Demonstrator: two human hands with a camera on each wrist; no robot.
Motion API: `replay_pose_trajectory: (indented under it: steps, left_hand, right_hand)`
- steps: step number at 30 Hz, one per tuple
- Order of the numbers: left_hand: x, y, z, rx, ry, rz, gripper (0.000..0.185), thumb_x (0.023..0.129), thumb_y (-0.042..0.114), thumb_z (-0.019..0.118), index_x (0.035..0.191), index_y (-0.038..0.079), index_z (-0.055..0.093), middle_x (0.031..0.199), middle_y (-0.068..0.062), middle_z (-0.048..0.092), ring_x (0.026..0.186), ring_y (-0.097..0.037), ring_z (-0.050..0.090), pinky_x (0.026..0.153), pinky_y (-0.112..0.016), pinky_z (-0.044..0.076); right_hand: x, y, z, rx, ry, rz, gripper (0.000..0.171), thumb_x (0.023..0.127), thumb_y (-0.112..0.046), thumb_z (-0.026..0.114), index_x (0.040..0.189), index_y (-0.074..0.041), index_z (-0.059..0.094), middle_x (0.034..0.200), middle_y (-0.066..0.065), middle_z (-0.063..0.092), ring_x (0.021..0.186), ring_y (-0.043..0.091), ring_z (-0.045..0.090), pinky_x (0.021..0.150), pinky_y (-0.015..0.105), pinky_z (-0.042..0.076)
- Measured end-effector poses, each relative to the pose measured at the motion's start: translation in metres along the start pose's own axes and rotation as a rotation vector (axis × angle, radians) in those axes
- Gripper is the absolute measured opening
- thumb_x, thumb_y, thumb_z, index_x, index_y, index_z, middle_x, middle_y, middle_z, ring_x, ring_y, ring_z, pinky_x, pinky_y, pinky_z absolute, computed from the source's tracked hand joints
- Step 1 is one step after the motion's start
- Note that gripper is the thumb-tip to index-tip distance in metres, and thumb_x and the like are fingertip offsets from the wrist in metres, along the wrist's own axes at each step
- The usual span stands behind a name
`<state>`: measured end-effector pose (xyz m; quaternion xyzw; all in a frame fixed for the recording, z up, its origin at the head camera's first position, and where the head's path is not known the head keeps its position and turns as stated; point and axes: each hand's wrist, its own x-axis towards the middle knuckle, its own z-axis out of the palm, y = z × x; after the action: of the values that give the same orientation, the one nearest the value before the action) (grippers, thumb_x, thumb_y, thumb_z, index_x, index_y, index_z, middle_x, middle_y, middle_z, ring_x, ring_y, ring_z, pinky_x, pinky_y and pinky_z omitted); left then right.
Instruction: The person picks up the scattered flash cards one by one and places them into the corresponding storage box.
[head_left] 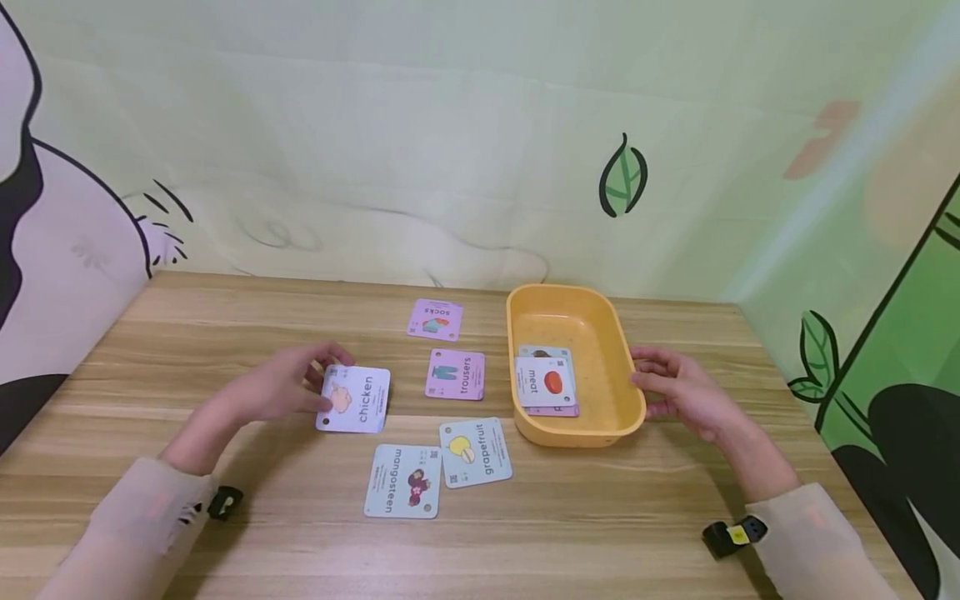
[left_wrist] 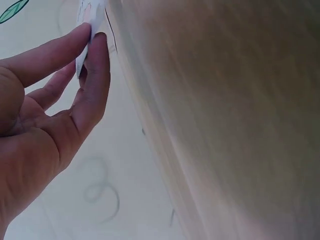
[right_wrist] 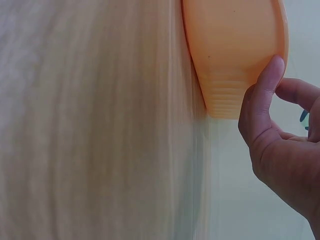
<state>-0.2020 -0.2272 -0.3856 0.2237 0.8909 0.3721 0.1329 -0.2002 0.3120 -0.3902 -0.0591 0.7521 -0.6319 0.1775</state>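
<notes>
While the left hand (head_left: pixel 281 385) pinches the "chicken" card (head_left: pixel 354 399) by its edge between thumb and fingers, lifting it just above the worktop (head_left: pixel 225 325), the right hand (head_left: pixel 678 390) rests against the right wall of the yellow tray (head_left: pixel 592 321), thumb on its side and fingers loosely curved. Inside the tray lies a small stack of cards, the "meat" card (head_left: pixel 545 382) uppermost. On the worktop between hand and tray lie four cards: "socks" (head_left: pixel 435 320), "trousers" (head_left: pixel 456 374), "grapefruit" (head_left: pixel 476 452) and "mangosteen" (head_left: pixel 403 481).
</notes>
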Motion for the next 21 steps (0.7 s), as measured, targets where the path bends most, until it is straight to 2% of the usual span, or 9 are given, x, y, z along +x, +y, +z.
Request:
replay_pose_trajectory:
  steps: [13, 21]
  left_hand:
    - [-0.0014, -0.0021, -0.0026, -0.209, 0.040, -0.025, 0.053, 0.083, -0.009, 0.077, 0.133, -0.007, 0.057, 0.118, -0.020, 0.060, 0.098, -0.032, 0.061, 0.076, -0.032, 0.057]
    - [-0.0007, -0.0011, -0.0013, -0.300, 0.065, -0.058, 0.056, 0.084, -0.010, 0.075, 0.136, -0.006, 0.055, 0.121, -0.021, 0.061, 0.097, -0.031, 0.060, 0.076, -0.030, 0.057]
  right_hand:
    - [0.0001, 0.0008, 0.0007, 0.002, 0.000, -0.005, 0.059, 0.104, -0.009, 0.057, 0.150, 0.014, 0.027, 0.117, 0.014, 0.056, 0.092, 0.018, 0.067, 0.068, 0.034, 0.061]
    - [-0.0001, 0.0009, 0.0006, -0.001, -0.004, -0.010, 0.059, 0.105, -0.009, 0.056, 0.150, 0.014, 0.027, 0.118, 0.014, 0.057, 0.091, 0.018, 0.067, 0.068, 0.034, 0.061]
